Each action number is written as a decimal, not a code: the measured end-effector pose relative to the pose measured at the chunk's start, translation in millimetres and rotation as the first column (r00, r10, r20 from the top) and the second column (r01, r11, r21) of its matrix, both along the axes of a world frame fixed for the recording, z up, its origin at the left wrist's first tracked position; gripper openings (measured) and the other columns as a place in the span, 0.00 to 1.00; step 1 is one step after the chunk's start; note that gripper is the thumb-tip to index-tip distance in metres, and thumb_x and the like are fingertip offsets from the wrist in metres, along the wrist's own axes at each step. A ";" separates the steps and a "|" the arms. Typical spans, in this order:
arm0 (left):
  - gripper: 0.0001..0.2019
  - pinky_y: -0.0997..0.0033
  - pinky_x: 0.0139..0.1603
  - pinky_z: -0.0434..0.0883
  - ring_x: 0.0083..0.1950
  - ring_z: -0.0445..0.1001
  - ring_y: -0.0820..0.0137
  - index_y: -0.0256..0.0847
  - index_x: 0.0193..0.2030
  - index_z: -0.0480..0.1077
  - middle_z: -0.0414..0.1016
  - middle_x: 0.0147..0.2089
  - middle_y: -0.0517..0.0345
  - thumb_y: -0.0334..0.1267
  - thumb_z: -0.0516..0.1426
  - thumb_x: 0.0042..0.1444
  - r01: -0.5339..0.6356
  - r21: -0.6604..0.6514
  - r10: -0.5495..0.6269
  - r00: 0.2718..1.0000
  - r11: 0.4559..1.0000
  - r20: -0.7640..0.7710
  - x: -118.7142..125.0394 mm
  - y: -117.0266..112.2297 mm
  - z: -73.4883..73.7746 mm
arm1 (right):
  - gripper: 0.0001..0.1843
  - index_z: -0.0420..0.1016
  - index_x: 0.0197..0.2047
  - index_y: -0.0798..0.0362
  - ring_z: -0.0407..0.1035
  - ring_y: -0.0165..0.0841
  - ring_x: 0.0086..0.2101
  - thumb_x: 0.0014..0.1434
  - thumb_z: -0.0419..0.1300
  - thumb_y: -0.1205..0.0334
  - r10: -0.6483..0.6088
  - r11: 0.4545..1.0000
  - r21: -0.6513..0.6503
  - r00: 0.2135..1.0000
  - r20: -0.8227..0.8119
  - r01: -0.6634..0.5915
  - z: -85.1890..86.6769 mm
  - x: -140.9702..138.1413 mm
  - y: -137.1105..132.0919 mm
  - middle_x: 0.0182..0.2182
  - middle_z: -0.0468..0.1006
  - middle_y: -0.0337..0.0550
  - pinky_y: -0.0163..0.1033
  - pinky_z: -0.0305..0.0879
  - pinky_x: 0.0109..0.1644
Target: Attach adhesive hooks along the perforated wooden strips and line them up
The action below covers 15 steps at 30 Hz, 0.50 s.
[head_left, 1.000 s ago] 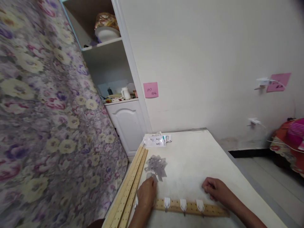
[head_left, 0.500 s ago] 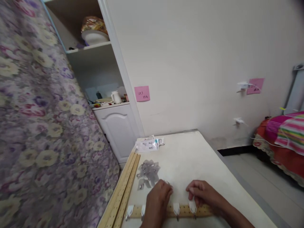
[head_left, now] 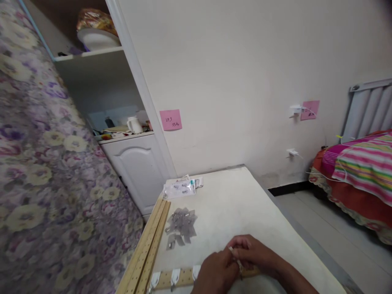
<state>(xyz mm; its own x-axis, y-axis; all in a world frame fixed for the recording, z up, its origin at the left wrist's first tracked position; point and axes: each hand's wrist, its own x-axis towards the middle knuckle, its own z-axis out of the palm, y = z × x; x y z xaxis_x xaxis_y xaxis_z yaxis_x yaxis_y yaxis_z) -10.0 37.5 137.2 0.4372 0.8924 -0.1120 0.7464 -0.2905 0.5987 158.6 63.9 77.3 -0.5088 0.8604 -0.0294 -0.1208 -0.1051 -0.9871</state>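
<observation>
Both my hands meet at the near edge of the white table (head_left: 245, 196). My left hand (head_left: 216, 271) and my right hand (head_left: 255, 255) pinch together a small clear hook piece (head_left: 234, 251) over a perforated wooden strip (head_left: 183, 277). White adhesive hooks (head_left: 174, 276) sit along that strip to the left of my hands. A pile of clear hook pieces (head_left: 180, 222) lies just beyond my left hand.
Two long wooden strips (head_left: 147, 251) lie along the table's left edge beside a floral mattress (head_left: 45, 183). Hook packets (head_left: 180, 188) rest at the table's far end. A white cupboard (head_left: 134, 163), a pink note (head_left: 170, 119) and a bed with striped cover (head_left: 361, 163) stand around.
My left hand came from the pile of clear hooks to meet my right hand over the strip; both now pinch a small piece. The view swung to the right.
</observation>
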 end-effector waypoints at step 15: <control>0.15 0.71 0.39 0.65 0.42 0.74 0.65 0.49 0.46 0.71 0.76 0.45 0.54 0.36 0.46 0.58 0.147 0.174 -0.119 0.980 0.974 -0.160 5.4 -8.6 -35.9 | 0.10 0.72 0.34 0.54 0.65 0.24 0.21 0.51 0.61 0.58 -0.105 0.992 0.073 0.991 0.081 0.099 -15.6 16.7 5.4 0.23 0.75 0.34 0.31 0.60 0.26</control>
<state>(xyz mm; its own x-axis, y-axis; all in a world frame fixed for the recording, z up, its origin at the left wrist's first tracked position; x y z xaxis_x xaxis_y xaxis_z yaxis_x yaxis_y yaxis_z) -4.6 28.9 101.3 0.5444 0.8385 -0.0231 0.7695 -0.4883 0.4116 175.3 69.3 61.8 -0.4168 0.9090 -0.0077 -0.0431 -0.0282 -0.9987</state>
